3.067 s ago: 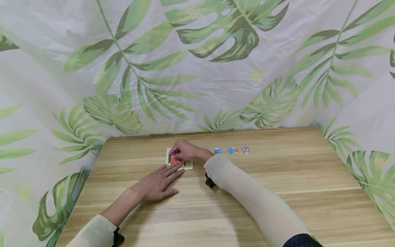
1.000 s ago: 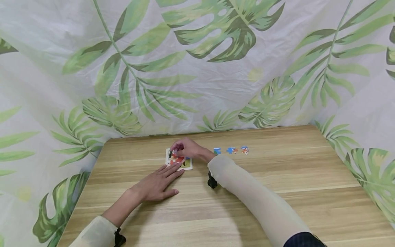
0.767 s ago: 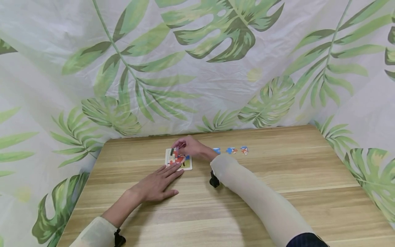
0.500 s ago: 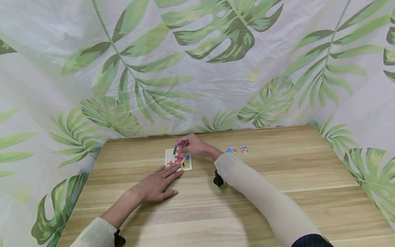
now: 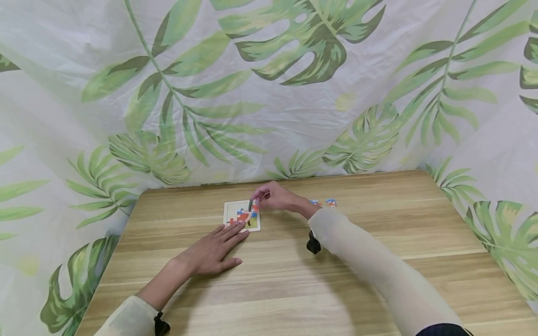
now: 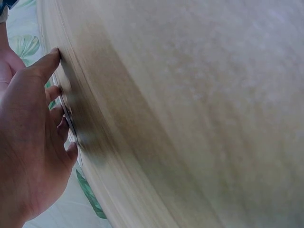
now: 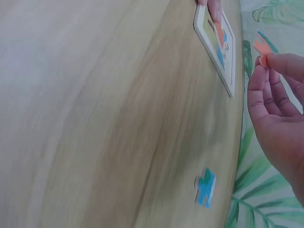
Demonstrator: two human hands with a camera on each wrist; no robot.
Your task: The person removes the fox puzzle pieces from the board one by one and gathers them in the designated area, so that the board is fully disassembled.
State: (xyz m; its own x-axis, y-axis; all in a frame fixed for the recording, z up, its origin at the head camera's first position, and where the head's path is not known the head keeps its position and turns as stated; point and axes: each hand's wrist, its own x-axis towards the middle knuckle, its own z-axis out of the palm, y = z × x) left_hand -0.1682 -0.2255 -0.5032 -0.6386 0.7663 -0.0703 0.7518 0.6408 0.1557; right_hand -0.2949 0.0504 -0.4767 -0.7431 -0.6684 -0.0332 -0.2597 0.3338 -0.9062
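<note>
Nearest, two pale sleeves reach in over the table, each with a small black device at the wrist. The left hand lies flat and spread, pinching nothing; its fingertips rest on the near edge of the puzzle board, probably to stop so light and thin a thing from sliding. The board itself lies flat close to the table's far edge, left of the middle. Red, blue and yellow-green picture pieces fill the part toward its near right corner, while the far left part shows bare white. Over the board's far right corner, the right hand pinches a red and green puzzle piece between thumb and fingers. It is raised and gripped by one end, most likely so that its outline stays free and can be seen. To the right of the board, a blue and green loose piece lies flat on the table; beyond it, two more pieces sit in line with the far edge, seemingly spaced apart for easy picking up. Past that edge hangs a leaf-print cloth.
</note>
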